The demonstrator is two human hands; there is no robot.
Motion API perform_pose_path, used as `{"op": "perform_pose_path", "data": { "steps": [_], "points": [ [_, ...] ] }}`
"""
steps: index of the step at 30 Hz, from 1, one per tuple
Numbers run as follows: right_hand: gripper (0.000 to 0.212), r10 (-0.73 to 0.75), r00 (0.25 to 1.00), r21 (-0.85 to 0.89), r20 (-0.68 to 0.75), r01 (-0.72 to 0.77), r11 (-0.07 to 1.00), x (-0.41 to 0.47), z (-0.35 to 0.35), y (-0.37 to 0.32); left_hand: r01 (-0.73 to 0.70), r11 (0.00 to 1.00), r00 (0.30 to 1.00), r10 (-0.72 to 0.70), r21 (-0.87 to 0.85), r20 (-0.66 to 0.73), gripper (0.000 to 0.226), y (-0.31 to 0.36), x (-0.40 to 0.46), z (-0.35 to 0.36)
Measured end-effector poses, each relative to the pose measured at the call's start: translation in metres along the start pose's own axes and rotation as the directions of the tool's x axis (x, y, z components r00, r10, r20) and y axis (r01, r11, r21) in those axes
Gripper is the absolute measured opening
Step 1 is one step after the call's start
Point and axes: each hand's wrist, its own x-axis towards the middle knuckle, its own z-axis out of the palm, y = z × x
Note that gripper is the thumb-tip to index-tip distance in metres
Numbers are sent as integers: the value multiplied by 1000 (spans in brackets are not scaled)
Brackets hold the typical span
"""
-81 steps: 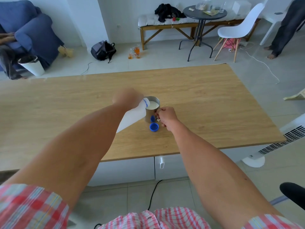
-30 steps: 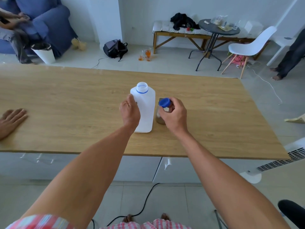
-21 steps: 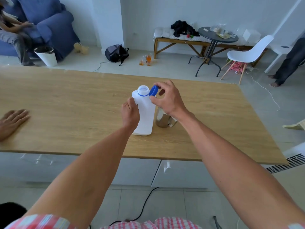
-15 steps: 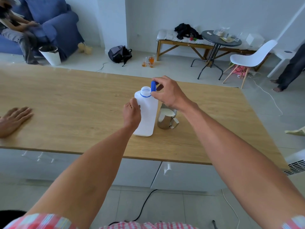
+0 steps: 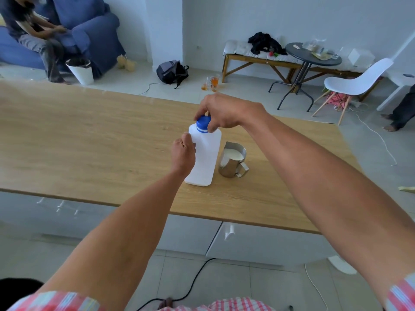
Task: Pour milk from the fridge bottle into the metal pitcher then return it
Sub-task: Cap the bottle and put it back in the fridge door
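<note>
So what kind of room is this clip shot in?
Most likely a lived-in home or flat, an open living area: a blue sofa, a cushioned wooden bench and a small round side table beyond the wooden table.

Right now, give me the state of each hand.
Left hand: closed around the white plastic milk bottle.
Right hand: fingers closed on the blue screw cap atop it.

A white plastic bottle [image 5: 205, 158] and a milk-filled steel pitcher [image 5: 232, 162] are borne, just beside each other, by a light wooden table [image 5: 89, 140]
</note>
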Motion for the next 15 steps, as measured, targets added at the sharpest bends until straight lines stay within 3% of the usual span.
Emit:
{"op": "perform_pose_path", "data": {
  "steps": [2,5,8,10,12,15],
  "points": [
    [29,45,999,-2,-8,-45,999,2,-2,-1,-4,1000,1000,4,-9,-17,40,1,-1,2],
    [50,165,981,-7,-98,-167,986,3,5,-7,-22,1000,999,22,-9,-49,41,2,-3,3],
    [41,250,932,-142,-262,-293,945,-1,22,-19,-25,1000,996,24,-11,-90,39,0,-4,7],
    [44,284,901,-143,-329,-345,928,0,32,-21,-17,1000,994,16,-9,-106,38,-1,-5,9],
    [53,276,902,-143,-332,-337,931,1,36,-16,-15,1000,995,15,-4,-103,37,-1,-4,8],
    [67,137,945,-226,-297,-209,951,-3,31,-2,-3,1000,995,3,-4,-98,39,-1,-3,7]
  ]
}}
